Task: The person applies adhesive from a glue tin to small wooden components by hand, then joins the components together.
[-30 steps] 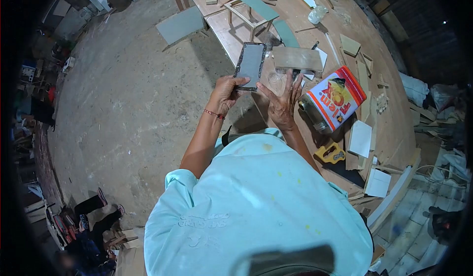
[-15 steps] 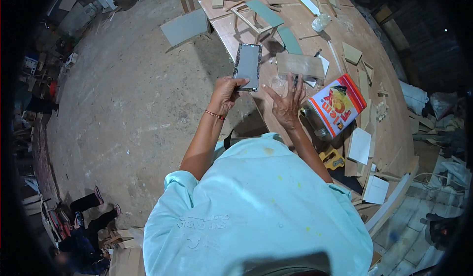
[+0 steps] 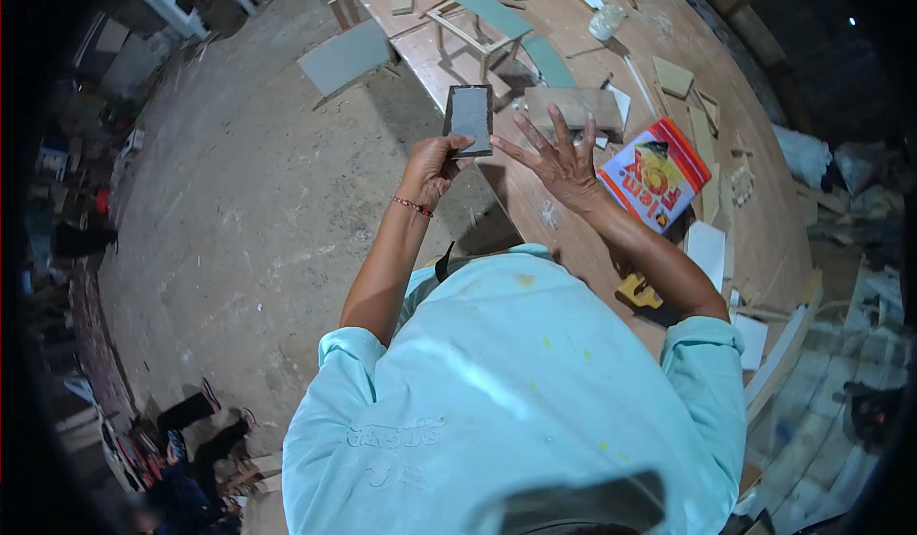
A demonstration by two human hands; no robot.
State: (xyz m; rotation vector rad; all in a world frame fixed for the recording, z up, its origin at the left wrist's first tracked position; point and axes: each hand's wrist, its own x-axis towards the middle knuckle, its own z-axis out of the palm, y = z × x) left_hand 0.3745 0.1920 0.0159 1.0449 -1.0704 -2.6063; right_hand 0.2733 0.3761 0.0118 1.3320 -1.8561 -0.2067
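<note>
My left hand (image 3: 436, 167) grips a small rectangular panel (image 3: 470, 115) by its lower end, thumb on the face. The panel has a grey face and a dark border, and it is held up near the bench's left edge. Just right of it, my right hand (image 3: 565, 160) is open with fingers spread and holds nothing; its fingertips overlap the view of a flat wooden block (image 3: 597, 105). Close to the right wrist stands a red, white and yellow tin (image 3: 657, 174).
The wooden bench (image 3: 764, 191) carries a small wooden frame (image 3: 482, 50), green curved strips (image 3: 546, 62), a clear plastic-looking container (image 3: 606, 23), wood offcuts (image 3: 672, 76) and a yellow-handled tool (image 3: 638, 291). A grey board (image 3: 344, 57) stands beside the bench. Another person's legs (image 3: 205, 430) show lower left.
My right hand has risen slightly and its fingers have spread wider, with the elbow swung outward. The panel, still in my left hand, now looks shorter and tilted differently.
</note>
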